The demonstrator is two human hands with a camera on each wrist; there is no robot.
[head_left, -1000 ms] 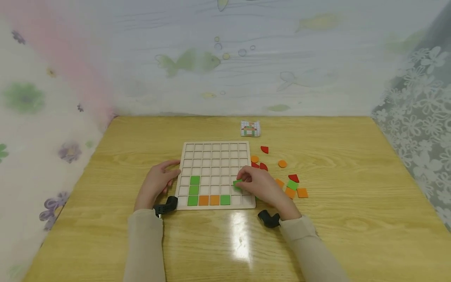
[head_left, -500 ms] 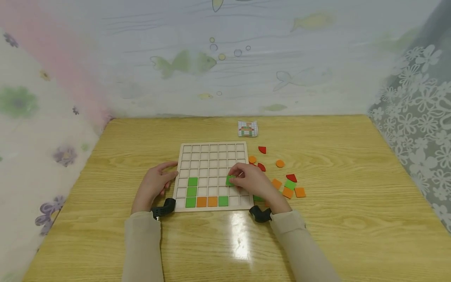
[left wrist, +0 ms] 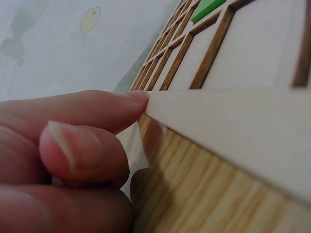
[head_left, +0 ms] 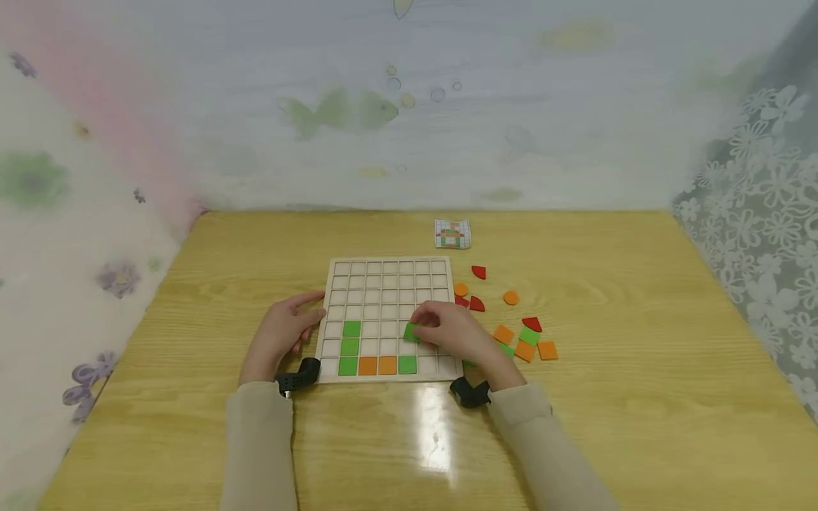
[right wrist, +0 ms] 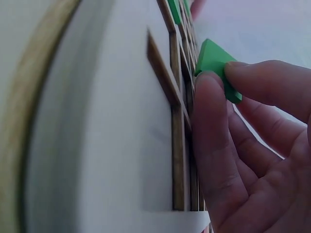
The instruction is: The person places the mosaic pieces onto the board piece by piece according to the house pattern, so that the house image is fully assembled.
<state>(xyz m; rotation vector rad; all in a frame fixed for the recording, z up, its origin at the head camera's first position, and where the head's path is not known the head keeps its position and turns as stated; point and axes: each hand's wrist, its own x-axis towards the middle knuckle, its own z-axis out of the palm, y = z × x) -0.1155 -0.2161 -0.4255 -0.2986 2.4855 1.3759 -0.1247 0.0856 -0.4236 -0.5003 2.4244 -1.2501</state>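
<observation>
Green square tile is in the right hand, pinched between thumb and fingertip, over the right part of the wooden grid board. Right wrist view shows it tilted; can't tell if any corner touches the grid.

Left hand at board's left edge, index finger and thumb stretched out and apart; left wrist view shows a fingertip on the edge. Holds nothing.

Seated in board: column of three green squares, second column from left, bottom three rows. Bottom row continues with two orange squares, then a single green square, side by side.

Loose pieces on the wooden surface, right of board: red quarter-circle toward the back; orange disc just beside the board edge, two more red quarter-circles close to it; second orange disc farther right. Past the right hand, a cluster: red quarter-circle at its back, loose orange squares, loose green squares, some partly hidden by the forearm.

Small printed card behind board, colored pattern on a grid. Black device at right wrist, another at left. Beige sleeves. Back wall has fish drawings.
</observation>
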